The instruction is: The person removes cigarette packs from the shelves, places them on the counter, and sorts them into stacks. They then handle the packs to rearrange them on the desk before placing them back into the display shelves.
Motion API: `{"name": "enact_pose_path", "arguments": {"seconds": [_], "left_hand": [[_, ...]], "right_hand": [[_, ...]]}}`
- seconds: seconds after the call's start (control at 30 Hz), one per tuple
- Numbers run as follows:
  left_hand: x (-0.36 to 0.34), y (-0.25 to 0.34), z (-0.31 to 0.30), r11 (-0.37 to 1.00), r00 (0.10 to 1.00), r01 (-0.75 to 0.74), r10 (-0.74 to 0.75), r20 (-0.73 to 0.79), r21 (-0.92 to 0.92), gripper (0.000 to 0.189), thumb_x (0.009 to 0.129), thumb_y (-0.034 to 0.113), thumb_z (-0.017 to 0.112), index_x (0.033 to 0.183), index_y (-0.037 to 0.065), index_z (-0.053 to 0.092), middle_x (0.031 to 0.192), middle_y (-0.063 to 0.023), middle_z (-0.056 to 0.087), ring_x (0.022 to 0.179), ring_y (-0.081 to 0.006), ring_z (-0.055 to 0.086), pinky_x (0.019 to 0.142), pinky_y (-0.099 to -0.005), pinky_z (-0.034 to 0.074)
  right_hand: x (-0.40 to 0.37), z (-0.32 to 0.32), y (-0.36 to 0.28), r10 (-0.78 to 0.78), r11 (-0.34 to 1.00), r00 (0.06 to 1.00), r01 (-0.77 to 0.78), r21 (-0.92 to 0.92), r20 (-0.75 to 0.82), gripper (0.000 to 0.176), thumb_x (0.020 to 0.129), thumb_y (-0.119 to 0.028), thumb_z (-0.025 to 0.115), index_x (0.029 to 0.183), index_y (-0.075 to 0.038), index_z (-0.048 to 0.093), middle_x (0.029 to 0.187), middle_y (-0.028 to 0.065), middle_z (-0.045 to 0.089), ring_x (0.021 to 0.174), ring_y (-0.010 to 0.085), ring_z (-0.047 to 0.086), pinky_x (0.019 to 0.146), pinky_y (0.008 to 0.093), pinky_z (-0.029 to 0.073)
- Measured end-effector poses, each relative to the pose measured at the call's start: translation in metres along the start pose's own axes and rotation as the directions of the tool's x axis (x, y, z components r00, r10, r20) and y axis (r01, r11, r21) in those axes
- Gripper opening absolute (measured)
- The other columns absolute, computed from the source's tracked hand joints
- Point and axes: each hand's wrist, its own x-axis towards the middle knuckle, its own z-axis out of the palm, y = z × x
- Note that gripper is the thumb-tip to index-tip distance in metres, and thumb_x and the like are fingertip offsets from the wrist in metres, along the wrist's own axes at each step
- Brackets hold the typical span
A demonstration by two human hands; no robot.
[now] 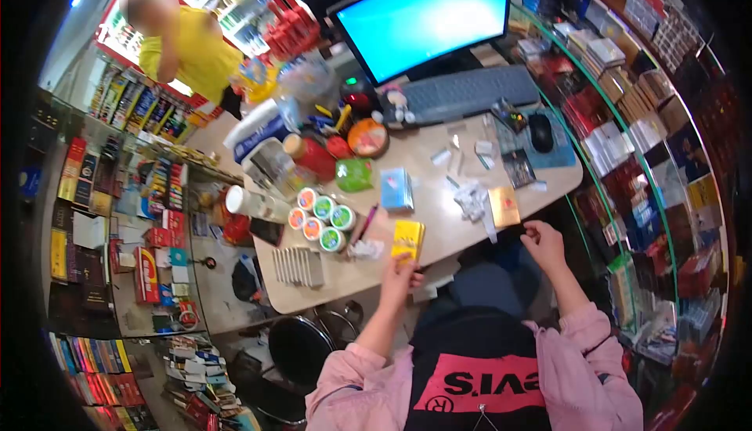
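Observation:
My left hand (401, 274) is closed on the near end of a small yellow pack (408, 237) at the front edge of the table. A light-blue box (396, 189) stands just beyond that pack. My right hand (542, 245) hangs off the table's edge at the right, its fingers loosely bent and apart, with nothing visible in them. Nearest to it lies a gold pack (504, 206). Crumpled clear wrapping (471, 201) sits beside the gold pack. A purple pen (365, 222) lies left of the yellow pack.
Round tubs (323, 207) and a row of slim packs (297, 266) occupy the table's left. A keyboard (465, 93), monitor (427, 16) and mouse (540, 133) are at the back. Glass shelves (627, 133) curve along the right. A person in yellow (196, 51) stands beyond the counter.

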Motion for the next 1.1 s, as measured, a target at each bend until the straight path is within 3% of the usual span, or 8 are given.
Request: {"name": "enact_pose_path", "arguments": {"seconds": [0.23,0.4,0.5,0.57,0.63,0.77,0.87,1.1], "left_hand": [[-0.01,-0.021,-0.03,0.997,0.985,-0.049,0.059,-0.164,0.065,0.03,0.083,0.013,0.05,0.109,0.002,0.043,0.081,-0.0069,0.056,0.063,-0.012,0.055,0.054,-0.0229,0.044],[-0.029,-0.063,-0.043,0.948,0.988,0.036,-0.081,0.131,0.317,0.021,0.082,0.018,0.054,0.098,0.005,0.054,0.079,-0.004,0.057,0.066,-0.0102,0.054,0.059,-0.0233,0.045],[-0.037,-0.105,-0.049,0.82,0.959,0.096,-0.227,0.167,0.564,0.028,0.076,0.027,0.06,0.093,0.006,0.06,0.077,-0.0037,0.06,0.071,-0.0121,0.054,0.066,-0.0252,0.043],[-0.039,-0.118,-0.046,0.79,0.967,0.045,-0.187,0.171,0.612,0.03,0.076,0.029,0.06,0.095,0.006,0.059,0.078,-0.0054,0.06,0.073,-0.0137,0.054,0.068,-0.0257,0.043],[-0.036,-0.117,-0.039,0.8,0.973,0.01,-0.145,0.178,0.6,0.031,0.076,0.03,0.059,0.096,0.005,0.059,0.078,-0.0058,0.059,0.073,-0.0142,0.054,0.068,-0.0259,0.043],[-0.029,-0.106,-0.032,0.763,0.965,-0.045,-0.133,0.224,0.645,0.033,0.077,0.031,0.058,0.098,0.006,0.058,0.078,-0.0067,0.059,0.074,-0.0149,0.054,0.068,-0.026,0.043],[-0.014,-0.105,-0.037,0.827,0.979,0.001,-0.116,0.168,0.563,0.034,0.077,0.03,0.058,0.099,0.005,0.057,0.076,-0.0059,0.058,0.069,-0.0136,0.054,0.064,-0.0261,0.043],[-0.001,-0.065,-0.043,0.917,0.996,0.071,-0.084,0.015,0.393,0.029,0.081,0.019,0.055,0.105,0.004,0.05,0.08,-0.0036,0.058,0.071,-0.0101,0.055,0.06,-0.0222,0.042]], "right_hand": [[-0.028,-0.008,0.028,0.106,0.992,0.99,-0.099,-0.075,0.098,0.025,0.065,-0.012,0.065,0.089,-0.006,0.06,0.075,0.0092,0.059,0.063,0.02,0.057,0.06,0.029,0.046],[-0.062,-0.011,0.052,0.191,0.98,0.935,-0.162,-0.118,0.299,0.025,0.065,-0.014,0.066,0.088,-0.004,0.061,0.072,0.0101,0.061,0.065,0.0215,0.059,0.062,0.0306,0.047],[-0.086,-0.004,0.067,0.232,0.971,0.897,-0.188,-0.15,0.375,0.026,0.064,-0.015,0.067,0.088,-0.004,0.062,0.071,0.0104,0.062,0.066,0.0218,0.06,0.063,0.0314,0.047],[-0.103,0.006,0.081,0.243,0.967,0.876,-0.186,-0.173,0.417,0.027,0.064,-0.015,0.067,0.088,-0.004,0.062,0.07,0.0105,0.062,0.066,0.022,0.06,0.064,0.0318,0.047],[-0.116,0.016,0.09,0.335,0.942,0.813,-0.309,-0.135,0.476,0.028,0.063,-0.017,0.067,0.088,-0.004,0.063,0.069,0.0106,0.062,0.067,0.0223,0.061,0.064,0.0316,0.047],[-0.128,0.025,0.09,0.229,0.973,0.811,-0.204,-0.107,0.539,0.025,0.066,-0.012,0.067,0.087,0.001,0.061,0.069,0.0114,0.062,0.063,0.0152,0.06,0.06,0.027,0.047],[-0.128,0.022,0.088,0.276,0.957,0.798,-0.277,-0.081,0.536,0.029,0.064,-0.019,0.066,0.087,-0.002,0.062,0.073,0.0137,0.062,0.068,0.025,0.061,0.065,0.0314,0.047],[-0.122,0.015,0.089,0.302,0.952,0.812,-0.237,-0.192,0.499,0.028,0.066,-0.019,0.065,0.088,-0.002,0.062,0.075,0.0153,0.062,0.07,0.026,0.061,0.066,0.0329,0.047]]}}
